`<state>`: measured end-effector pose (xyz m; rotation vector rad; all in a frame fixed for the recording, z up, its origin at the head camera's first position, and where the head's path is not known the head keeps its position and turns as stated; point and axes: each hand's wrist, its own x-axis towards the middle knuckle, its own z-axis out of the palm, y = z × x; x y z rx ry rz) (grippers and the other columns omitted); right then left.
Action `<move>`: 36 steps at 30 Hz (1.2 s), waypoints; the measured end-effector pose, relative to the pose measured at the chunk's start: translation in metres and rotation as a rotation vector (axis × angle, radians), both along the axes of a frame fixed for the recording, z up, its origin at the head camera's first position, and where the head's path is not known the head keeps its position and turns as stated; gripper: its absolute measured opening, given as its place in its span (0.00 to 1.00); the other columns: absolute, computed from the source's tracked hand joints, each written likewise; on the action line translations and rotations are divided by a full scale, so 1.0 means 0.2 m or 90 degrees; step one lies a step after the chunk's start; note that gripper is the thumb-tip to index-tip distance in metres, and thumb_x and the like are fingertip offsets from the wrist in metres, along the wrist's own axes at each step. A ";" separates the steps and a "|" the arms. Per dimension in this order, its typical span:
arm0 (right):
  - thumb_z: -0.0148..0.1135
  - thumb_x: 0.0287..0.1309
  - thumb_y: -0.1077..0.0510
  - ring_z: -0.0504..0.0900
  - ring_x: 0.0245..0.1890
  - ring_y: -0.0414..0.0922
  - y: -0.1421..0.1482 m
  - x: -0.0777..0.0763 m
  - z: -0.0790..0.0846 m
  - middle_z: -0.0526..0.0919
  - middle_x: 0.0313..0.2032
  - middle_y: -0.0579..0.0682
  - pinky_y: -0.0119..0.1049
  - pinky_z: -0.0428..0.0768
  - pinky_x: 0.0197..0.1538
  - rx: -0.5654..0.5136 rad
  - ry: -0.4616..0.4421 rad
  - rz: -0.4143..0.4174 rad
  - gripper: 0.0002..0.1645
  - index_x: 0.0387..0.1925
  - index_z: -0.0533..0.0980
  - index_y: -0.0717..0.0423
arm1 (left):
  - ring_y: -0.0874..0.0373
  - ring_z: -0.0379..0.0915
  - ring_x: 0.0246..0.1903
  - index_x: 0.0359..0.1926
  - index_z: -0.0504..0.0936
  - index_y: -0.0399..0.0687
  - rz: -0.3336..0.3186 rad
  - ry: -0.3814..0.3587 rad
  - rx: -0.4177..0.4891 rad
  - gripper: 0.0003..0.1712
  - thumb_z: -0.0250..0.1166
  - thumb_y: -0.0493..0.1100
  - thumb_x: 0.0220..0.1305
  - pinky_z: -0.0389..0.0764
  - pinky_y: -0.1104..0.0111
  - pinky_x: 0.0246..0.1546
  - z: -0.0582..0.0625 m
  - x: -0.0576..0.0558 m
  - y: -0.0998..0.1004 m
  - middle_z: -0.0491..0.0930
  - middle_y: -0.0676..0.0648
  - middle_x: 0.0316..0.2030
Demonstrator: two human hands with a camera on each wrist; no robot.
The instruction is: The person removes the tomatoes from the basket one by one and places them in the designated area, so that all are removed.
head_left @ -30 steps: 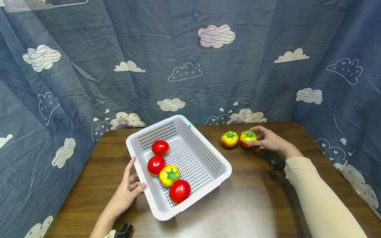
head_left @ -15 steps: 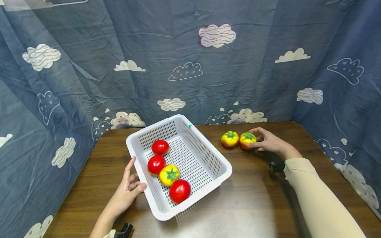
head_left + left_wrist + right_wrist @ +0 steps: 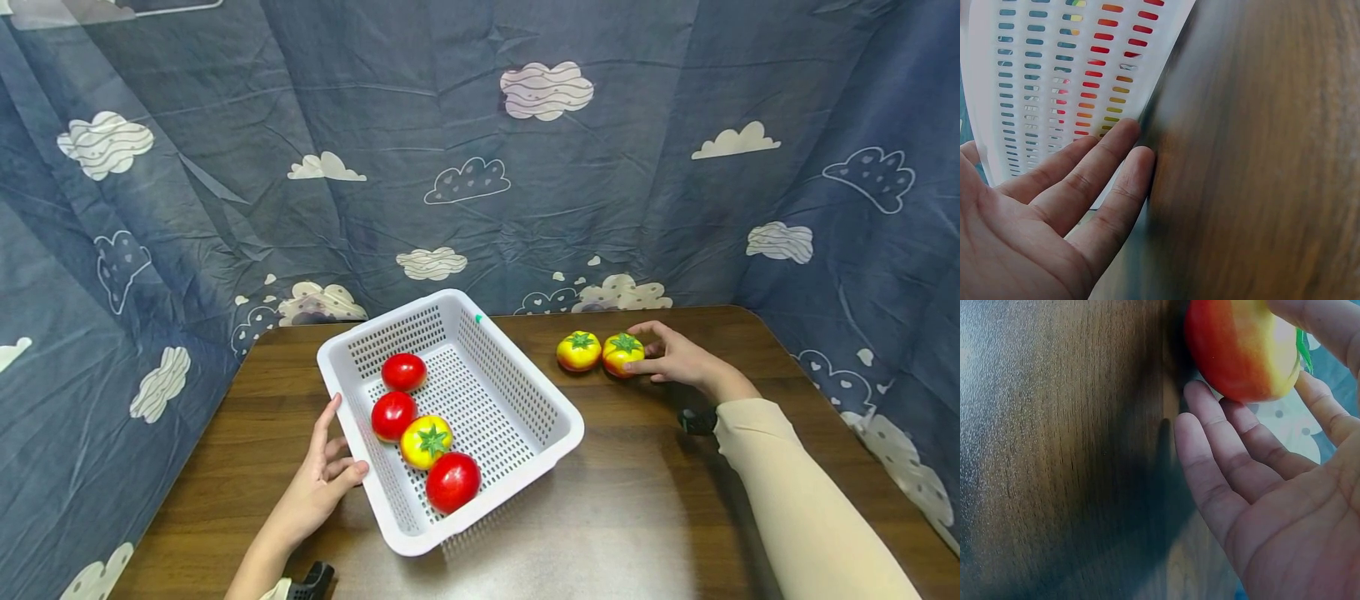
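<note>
While the right hand (image 3: 678,358) holds a yellow and red tomato (image 3: 620,357) near the far edge of the table (image 3: 615,508), the left hand (image 3: 311,492) rests against the left side of a white basket (image 3: 517,479). The right thumb lies on the near side of the tomato and the index finger behind it, so the fruit is grasped between them; its green leafy top faces up. Just to its left sits a second tomato (image 3: 578,352) of the same colouring, also leaf side up, to the right of the basket. The left hand is not clenched: thumb and index finger touch the rim, and in the left wrist view the other fingers stretch out along the slotted wall. Inside the basket, four tomatoes run in a crooked line along the left half: a red one (image 3: 403,372) farthest back, another red one (image 3: 393,417), then a yellow one (image 3: 426,442) with a green top, and a large red one (image 3: 453,483) nearest the viewer. A beige sleeve (image 3: 802,492) covers the right forearm. Behind the table hangs a blue-grey curtain (image 3: 375,108) printed with pale clouds.
</note>
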<state>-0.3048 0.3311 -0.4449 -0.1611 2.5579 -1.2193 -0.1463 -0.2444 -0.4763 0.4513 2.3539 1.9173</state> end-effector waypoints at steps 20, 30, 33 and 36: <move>0.71 0.70 0.50 0.76 0.62 0.64 0.02 0.02 0.04 0.71 0.66 0.76 0.41 0.86 0.47 0.018 0.022 -0.016 0.49 0.79 0.55 0.64 | 0.64 0.88 0.51 0.88 0.35 0.62 0.000 -0.002 0.002 0.57 0.63 0.33 0.76 0.89 0.68 0.47 0.00 0.00 0.00 0.67 0.18 0.69; 0.71 0.69 0.51 0.76 0.64 0.68 0.03 0.01 0.09 0.71 0.66 0.79 0.49 0.86 0.50 0.027 0.060 -0.015 0.49 0.78 0.56 0.65 | 0.63 0.88 0.51 0.88 0.35 0.63 0.004 -0.007 -0.004 0.57 0.63 0.34 0.76 0.89 0.68 0.47 0.00 0.00 0.00 0.68 0.18 0.68; 0.70 0.70 0.51 0.75 0.65 0.69 0.03 0.01 0.12 0.71 0.66 0.78 0.48 0.86 0.50 0.041 0.078 -0.007 0.47 0.78 0.57 0.65 | 0.63 0.88 0.51 0.88 0.35 0.64 0.006 -0.010 -0.004 0.56 0.63 0.34 0.76 0.89 0.68 0.47 0.00 0.00 0.00 0.68 0.19 0.68; 0.70 0.71 0.49 0.76 0.66 0.69 0.02 0.00 0.15 0.72 0.67 0.77 0.49 0.86 0.52 0.068 0.101 0.001 0.46 0.77 0.58 0.65 | 0.64 0.87 0.51 0.88 0.35 0.63 0.005 -0.011 -0.004 0.56 0.63 0.34 0.76 0.89 0.68 0.47 0.00 0.01 0.00 0.68 0.18 0.68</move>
